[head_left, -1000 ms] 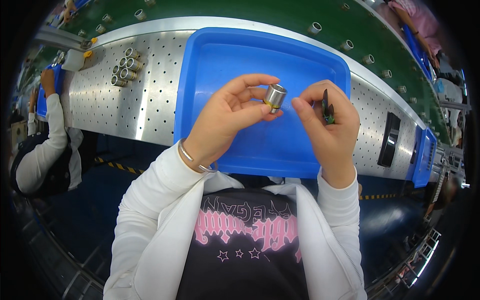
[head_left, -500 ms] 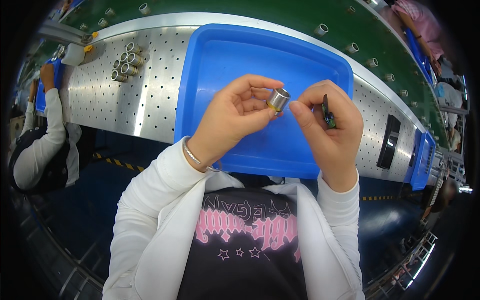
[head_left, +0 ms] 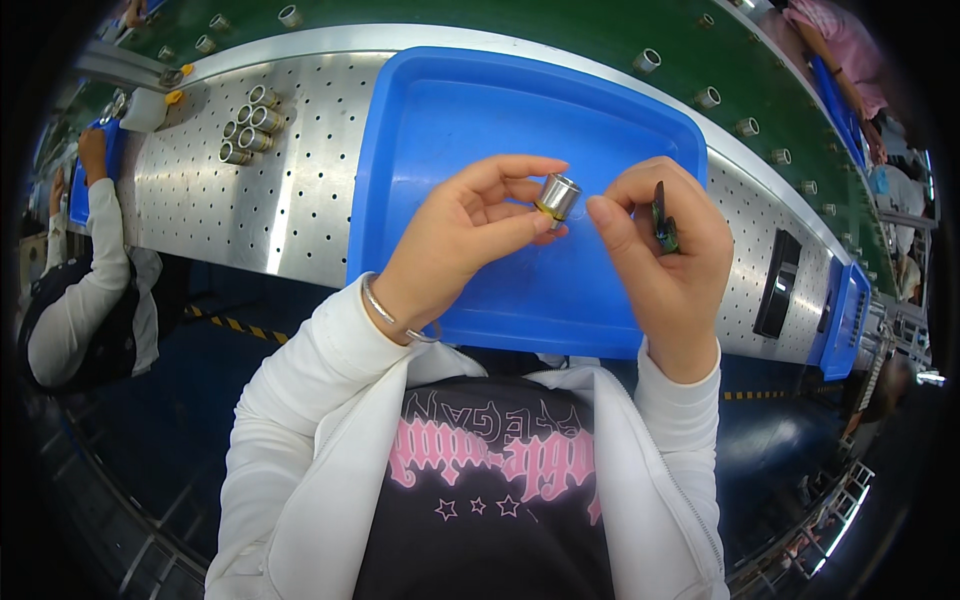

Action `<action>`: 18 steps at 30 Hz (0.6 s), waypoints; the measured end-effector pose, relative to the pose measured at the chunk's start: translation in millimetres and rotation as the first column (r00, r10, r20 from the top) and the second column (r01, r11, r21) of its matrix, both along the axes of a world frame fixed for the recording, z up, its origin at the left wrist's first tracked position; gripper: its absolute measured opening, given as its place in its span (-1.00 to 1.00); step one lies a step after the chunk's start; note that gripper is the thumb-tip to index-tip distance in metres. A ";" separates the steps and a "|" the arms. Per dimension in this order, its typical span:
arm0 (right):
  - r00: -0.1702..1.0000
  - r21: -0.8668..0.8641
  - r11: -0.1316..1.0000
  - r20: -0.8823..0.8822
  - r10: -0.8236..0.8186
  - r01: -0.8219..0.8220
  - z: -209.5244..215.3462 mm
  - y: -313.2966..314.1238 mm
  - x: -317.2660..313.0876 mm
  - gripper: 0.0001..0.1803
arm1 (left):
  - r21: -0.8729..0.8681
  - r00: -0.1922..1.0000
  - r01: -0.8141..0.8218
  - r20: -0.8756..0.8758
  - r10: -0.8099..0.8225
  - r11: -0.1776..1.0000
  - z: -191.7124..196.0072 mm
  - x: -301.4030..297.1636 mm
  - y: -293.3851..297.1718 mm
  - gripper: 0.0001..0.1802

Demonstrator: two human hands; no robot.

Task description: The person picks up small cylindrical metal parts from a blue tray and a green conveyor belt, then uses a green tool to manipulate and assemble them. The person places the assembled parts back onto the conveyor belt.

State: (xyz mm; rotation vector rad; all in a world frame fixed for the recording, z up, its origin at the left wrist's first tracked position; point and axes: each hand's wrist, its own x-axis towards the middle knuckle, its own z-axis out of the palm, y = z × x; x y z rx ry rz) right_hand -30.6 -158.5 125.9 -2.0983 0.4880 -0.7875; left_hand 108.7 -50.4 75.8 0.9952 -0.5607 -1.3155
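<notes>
Over the blue tray point(head_left: 430, 75), my left hand point(head_left: 470, 222) pinches a short metal sleeve point(head_left: 561, 196) between thumb and fingers. The sleeve is shiny silver with a yellowish band at its lower end, and it tilts slightly. Close by on the right, my right hand point(head_left: 668, 240) is closed, thumb against the bent forefinger. A small dark tool with a greenish part point(head_left: 663, 222) lies in its curled fingers; its exact kind is unclear. Something thin and faint seems to show between the right thumb and the sleeve, too fine to name.
Several similar sleeves point(head_left: 251, 127) stand grouped on the perforated metal table point(head_left: 310, 130) at left. Beyond it, a green conveyor belt point(head_left: 480, 25) carries more sleeves. A black holder point(head_left: 777, 284) lies at right. A co-worker point(head_left: 85, 290) sits at far left; another person point(head_left: 845, 50) is at far right.
The sleeve has turned more upright in my left hand. My right hand has shifted slightly right, away from it. Sleeves on the belt have moved a little to the right.
</notes>
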 end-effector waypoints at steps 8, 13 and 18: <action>0.999 -0.013 1.000 -0.032 0.011 -0.011 0.9 0.4 0.4 -0.88 | -0.001 0.999 -0.023 0.024 0.023 1.000 1.2 -1.2 0.3 -0.58; 0.999 -0.030 0.999 -0.042 0.026 -0.027 -0.5 0.1 1.9 -0.87 | -0.040 0.998 -0.026 0.054 0.028 0.999 -2.0 -2.8 -0.9 -0.59; 1.000 -0.076 0.997 -0.021 -0.004 0.002 -2.9 -2.2 5.5 -0.86 | -0.032 0.998 -0.018 0.061 0.020 0.999 -1.8 -4.2 0.0 -0.59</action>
